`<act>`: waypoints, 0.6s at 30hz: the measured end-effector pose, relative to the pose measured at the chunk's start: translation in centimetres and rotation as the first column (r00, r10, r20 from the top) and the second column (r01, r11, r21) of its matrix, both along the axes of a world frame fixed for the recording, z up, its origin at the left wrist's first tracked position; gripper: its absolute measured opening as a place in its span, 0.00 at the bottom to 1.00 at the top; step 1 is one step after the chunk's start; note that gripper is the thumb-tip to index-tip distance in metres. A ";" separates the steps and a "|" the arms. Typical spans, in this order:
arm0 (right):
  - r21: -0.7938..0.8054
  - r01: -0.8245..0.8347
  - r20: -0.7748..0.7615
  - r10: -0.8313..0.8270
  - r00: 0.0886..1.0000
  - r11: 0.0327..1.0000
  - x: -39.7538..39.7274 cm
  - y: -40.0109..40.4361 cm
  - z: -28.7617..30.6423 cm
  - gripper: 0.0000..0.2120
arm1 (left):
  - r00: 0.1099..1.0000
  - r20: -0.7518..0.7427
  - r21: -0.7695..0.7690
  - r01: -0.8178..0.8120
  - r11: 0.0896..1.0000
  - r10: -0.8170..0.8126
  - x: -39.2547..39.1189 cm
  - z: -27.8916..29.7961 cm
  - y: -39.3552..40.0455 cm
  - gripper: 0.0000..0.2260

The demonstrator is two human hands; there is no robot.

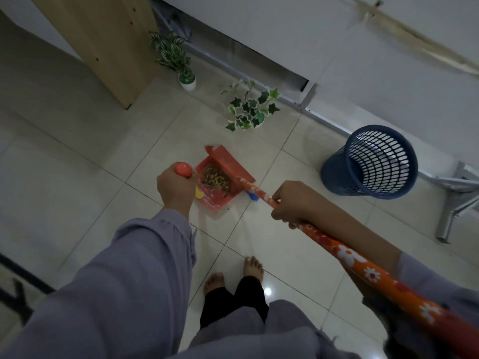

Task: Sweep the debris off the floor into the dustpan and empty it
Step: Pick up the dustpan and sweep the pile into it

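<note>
A red dustpan [234, 167] rests on the pale tiled floor in the middle of the view, with a heap of brown and yellow debris [216, 180] inside it. My left hand [174, 189] is closed around the top of the dustpan's upright handle, whose orange-red knob [183, 169] shows above my fingers. My right hand [290, 202] grips the orange flowered broom handle [344, 251], which runs from the lower right down to the pan's right edge. A bit of the blue broom head [252, 196] shows beside the pan.
A blue mesh waste basket [373, 164] stands to the right, near grey metal table legs [451, 200]. Two potted plants [250, 107] sit beyond the pan by the wall. A wooden cabinet [103, 45] rises at upper left. My bare feet [233, 272] are below the pan.
</note>
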State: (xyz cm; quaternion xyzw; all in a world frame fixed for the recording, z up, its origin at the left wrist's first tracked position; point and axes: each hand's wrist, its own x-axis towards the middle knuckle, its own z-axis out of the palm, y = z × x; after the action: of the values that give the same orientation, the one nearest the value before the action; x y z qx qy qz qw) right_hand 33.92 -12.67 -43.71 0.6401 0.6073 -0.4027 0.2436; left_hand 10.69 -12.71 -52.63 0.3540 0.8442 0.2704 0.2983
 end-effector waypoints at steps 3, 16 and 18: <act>0.054 -0.052 0.046 0.049 0.998 0.997 0.5 0.4 0.3 0.08 | 1.000 0.010 0.005 0.006 1.000 -0.007 0.5 0.1 -0.1 0.06; -0.006 0.002 -0.032 -0.002 0.999 1.000 -1.8 -3.5 0.2 0.08 | 0.998 0.043 0.048 -0.056 0.997 0.054 -0.6 0.5 -2.8 0.06; -0.008 0.014 -0.059 -0.014 0.998 1.000 -2.1 -4.0 1.3 0.14 | 0.998 0.022 0.048 -0.053 0.997 0.052 -1.1 1.4 -3.8 0.07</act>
State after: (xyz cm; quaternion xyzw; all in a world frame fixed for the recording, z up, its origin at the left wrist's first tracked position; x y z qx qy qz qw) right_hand 31.85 -16.67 -42.39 0.6312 0.6081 -0.4256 0.2252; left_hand 9.57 -16.52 -51.20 0.3361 0.8431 0.3025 0.2912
